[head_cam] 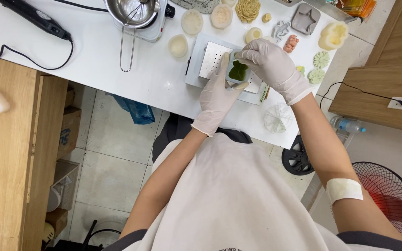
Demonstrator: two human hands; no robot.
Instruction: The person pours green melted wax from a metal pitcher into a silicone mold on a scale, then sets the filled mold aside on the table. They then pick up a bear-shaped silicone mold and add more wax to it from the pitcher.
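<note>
Both my hands wear white gloves and meet over a small clear mould with a green filling (238, 70). My left hand (217, 95) cups the mould from the near side with the thumb along its edge. My right hand (271, 65) grips it from the far side, fingers curled over the top. The mould rests above a perforated metal plate (210, 58) set on a flat grey device (196, 76) on the white table (117, 56).
Several pale silicone moulds and flower-shaped casts (247, 9) lie along the far table edge. A steel pot (131, 11) sits on a small hotplate, with a black tool and cord (33, 18) to the left. A wooden shelf (5, 139), fan (391, 200) and water bottle (347, 124) stand around me.
</note>
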